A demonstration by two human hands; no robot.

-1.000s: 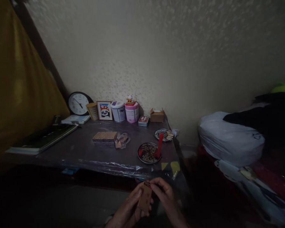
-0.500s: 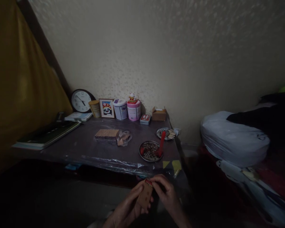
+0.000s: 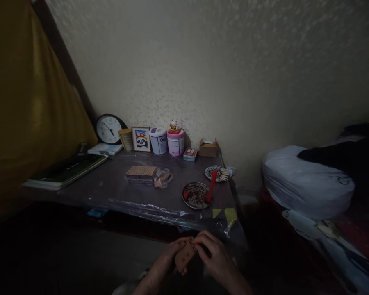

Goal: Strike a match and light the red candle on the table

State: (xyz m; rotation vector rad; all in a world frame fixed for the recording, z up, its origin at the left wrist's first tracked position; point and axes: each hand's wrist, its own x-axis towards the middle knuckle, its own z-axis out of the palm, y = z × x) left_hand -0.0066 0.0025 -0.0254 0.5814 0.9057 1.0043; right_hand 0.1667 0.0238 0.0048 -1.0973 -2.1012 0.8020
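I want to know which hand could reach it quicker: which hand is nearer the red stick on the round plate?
Right. The right hand sits below the red stick; the left hand lies farther left.

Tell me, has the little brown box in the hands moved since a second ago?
Yes. The small box, held by the left hand and right hand, now sits lower, farther below the table's front edge, and is tilted more.
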